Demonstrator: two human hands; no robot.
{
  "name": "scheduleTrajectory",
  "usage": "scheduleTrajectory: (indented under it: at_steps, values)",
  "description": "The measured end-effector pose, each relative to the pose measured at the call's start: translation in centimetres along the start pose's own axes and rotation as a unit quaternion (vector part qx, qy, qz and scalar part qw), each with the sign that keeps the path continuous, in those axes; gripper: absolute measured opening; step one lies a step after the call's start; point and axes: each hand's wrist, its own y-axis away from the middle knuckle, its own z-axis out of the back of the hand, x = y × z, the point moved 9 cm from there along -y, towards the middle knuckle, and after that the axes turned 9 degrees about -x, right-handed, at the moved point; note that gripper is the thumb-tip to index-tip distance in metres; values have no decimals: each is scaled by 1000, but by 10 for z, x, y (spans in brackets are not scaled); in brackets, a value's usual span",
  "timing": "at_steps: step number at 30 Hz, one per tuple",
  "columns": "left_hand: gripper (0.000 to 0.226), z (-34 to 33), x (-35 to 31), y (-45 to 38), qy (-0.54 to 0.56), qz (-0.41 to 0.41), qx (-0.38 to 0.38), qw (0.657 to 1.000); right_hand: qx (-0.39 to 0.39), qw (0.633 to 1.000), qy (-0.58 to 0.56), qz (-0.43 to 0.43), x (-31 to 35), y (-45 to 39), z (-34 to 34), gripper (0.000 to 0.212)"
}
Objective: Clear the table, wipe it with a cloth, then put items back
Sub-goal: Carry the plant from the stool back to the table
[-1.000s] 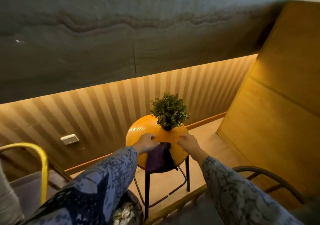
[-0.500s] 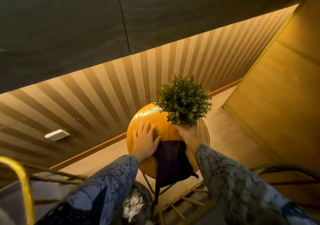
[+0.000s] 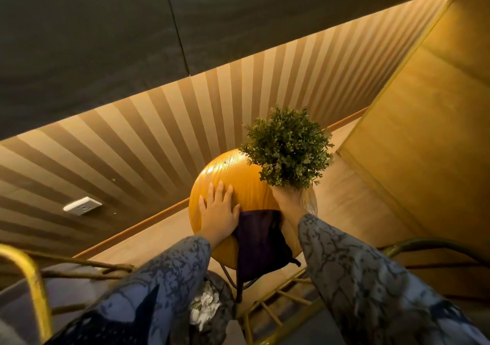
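Far to my left a wall socket (image 3: 82,206) sits on the striped panel, well clear of the job. Next comes my left hand (image 3: 220,208), lying flat with the fingers spread on the round wooden worktop (image 3: 233,171), palm down and holding nothing; I judge it is steadying the top. Its thumb side touches the dark purple cloth (image 3: 258,234), which lies on the near edge of the worktop and hangs over it toward me, its long axis running from the top down to my lap. So the cloth lies just to the right of my left grip, and that hand is the nearer one for picking it up.

Further right, my right hand (image 3: 287,201) is closed around the base of the small green plant (image 3: 287,149). Its pot (image 3: 309,202) looks like clear glass, but it is mostly hidden by my fingers and blurred. The plant stands upright over the right rim of the worktop, and I cannot tell for certain whether it rests there or is already lifted. My guess is that clearing is underway: the plant has to go off to the right, away from the cloth, before the left hand can sweep the top.
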Motion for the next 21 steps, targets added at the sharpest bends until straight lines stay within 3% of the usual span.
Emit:
scheduleTrajectory:
  at_steps: [2, 4, 6, 8, 16, 21]
  values:
    - [62, 6, -5, -2, 10, 20, 26, 999, 23, 999, -26, 19, -9, 0, 16, 72]
    - [64, 14, -15, -4, 30, 44, 38, 998, 25, 998, -57, -2, -2, 12, 45, 61]
    - [67, 25, -36, -6, 51, 47, 42, 997, -3, 996, -86, -22, 6, 20, 79, 47]
    - [70, 38, -66, -8, 70, 28, 48, 996, -82, 987, -139, -10, 17, 27, 126, 55]
    - [76, 95, -244, -6, 77, -156, 14, 985, -289, 941, -173, 37, 6, 84, 311, 88]
    - [77, 93, -374, 49, 67, -297, 25, 952, -378, 903, -198, 59, -49, 143, 420, 81]
